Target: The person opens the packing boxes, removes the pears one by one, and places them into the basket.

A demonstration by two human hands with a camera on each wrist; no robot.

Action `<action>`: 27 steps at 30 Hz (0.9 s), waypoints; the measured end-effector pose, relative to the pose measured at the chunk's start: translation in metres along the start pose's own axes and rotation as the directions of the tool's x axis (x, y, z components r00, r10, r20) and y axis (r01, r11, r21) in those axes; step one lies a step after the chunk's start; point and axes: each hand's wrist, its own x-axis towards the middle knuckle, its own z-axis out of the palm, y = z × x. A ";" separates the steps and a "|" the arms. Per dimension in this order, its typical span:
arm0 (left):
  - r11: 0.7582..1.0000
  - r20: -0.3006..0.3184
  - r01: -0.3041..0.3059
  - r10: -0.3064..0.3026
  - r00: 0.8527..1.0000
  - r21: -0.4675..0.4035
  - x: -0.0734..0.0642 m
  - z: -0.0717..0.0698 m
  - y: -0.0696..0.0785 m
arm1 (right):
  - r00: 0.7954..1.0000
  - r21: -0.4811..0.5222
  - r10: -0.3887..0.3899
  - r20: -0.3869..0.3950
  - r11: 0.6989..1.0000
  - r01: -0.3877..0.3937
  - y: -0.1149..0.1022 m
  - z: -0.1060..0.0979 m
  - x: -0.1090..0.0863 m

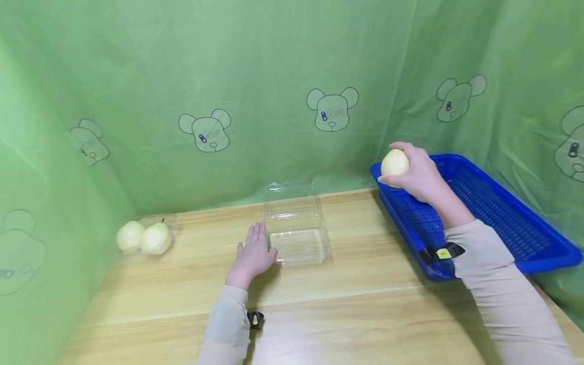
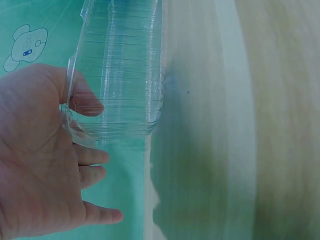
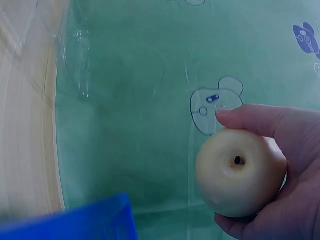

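Note:
A pale yellow pear (image 1: 395, 165) is held in my right hand (image 1: 418, 172), above the far left corner of the blue basket (image 1: 401, 235). In the right wrist view the thumb and fingers curl round the sides of the pear (image 3: 240, 172), and its dark, hollowed end faces the camera. My left hand (image 1: 254, 252) is beside the left edge of a clear plastic box (image 1: 298, 246) with its lid raised at the back. Its fingers stretch out straight, and in the left wrist view the thumb (image 2: 86, 97) overlaps the box wall (image 2: 127, 75).
Two pale pears (image 1: 156, 239) sit together in another clear box (image 1: 175, 225) at the table's left end. A green curtain (image 1: 269, 61) printed with bear heads hangs around the back and sides of the wooden table (image 1: 347, 319).

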 end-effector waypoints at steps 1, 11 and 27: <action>1.000 0.001 -0.001 0.001 1.000 0.000 0.000 0.000 0.000 | 1.000 -0.002 0.002 -0.004 1.000 -0.002 0.003 -0.001 0.001; 1.000 -0.004 -0.003 0.003 1.000 0.005 0.000 0.000 0.000 | 0.999 -0.040 0.039 -0.020 0.998 -0.039 0.031 -0.013 0.009; 1.000 -0.011 -0.008 0.008 1.000 0.010 0.001 0.002 -0.004 | 0.995 -0.086 0.102 -0.016 0.991 -0.103 0.074 -0.020 0.013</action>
